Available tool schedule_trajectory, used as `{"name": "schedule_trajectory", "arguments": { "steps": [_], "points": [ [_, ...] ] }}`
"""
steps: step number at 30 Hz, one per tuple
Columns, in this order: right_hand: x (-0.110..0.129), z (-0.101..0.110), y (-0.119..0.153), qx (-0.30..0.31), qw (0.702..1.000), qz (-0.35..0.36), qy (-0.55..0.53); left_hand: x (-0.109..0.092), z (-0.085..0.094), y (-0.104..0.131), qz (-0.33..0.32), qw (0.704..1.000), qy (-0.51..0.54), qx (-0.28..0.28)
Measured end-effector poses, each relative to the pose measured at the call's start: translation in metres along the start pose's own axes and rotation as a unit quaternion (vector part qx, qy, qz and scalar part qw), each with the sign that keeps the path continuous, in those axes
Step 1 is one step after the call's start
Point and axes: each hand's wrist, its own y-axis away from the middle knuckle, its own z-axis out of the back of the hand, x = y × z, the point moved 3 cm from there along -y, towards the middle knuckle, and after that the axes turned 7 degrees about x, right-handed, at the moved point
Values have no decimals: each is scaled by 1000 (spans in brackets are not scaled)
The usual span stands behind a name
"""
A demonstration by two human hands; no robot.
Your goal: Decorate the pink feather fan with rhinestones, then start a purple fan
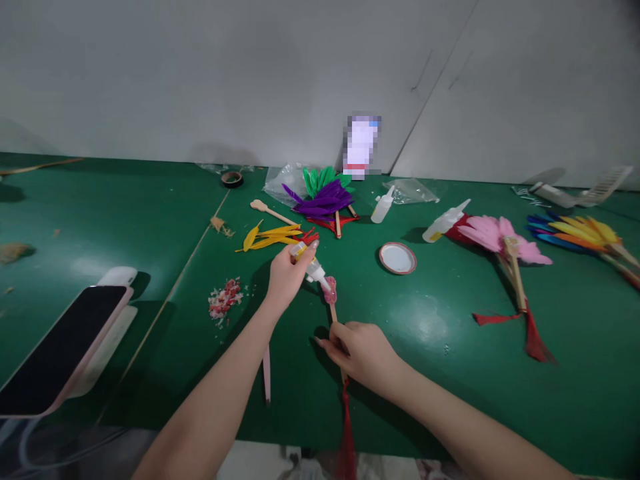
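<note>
Bare forearms [210,383] come in from the bottom edge, one on each side of a red tassel [346,423] that hangs past the table's near edge. Its cord runs up to the wooden stick [333,313], which the right hand [361,350] has pinched between curled fingers, no gap left around it. The left hand [286,280] grips a small glue bottle [315,269] between thumb and fingers, nozzle tipped down at the stick's rounded pink head [331,291]; whether nozzle and head touch is hard to tell. Partly under the left forearm lies a thin pink strip [267,377], and to the left sits a little heap of red and white scraps [225,299]. Just beyond the left hand are yellow feathers [275,235], a spare stick [273,212], then purple feathers [323,203] with green feathers [323,180] behind. To their right stand a white bottle [382,208] and, nearer, a round lid [398,259]. Further right, a larger bottle [443,225] leans beside a pink feather fan [493,235], with multicoloured feathers [587,233] past it. A phone [65,350] lies far left on the green table [410,313].
</note>
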Motion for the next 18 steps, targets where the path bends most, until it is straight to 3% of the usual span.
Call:
{"name": "schedule_trajectory", "arguments": {
  "steps": [6, 18],
  "points": [
    [-1, -2, 0, -16, 1000, 5, 6, 0, -3, 2, -9, 998, -62, 28],
    [0, -1, 0, -11, 1000, 1, 3, 0, -5, 4, -25, 999, -30, 29]
  ]
}}
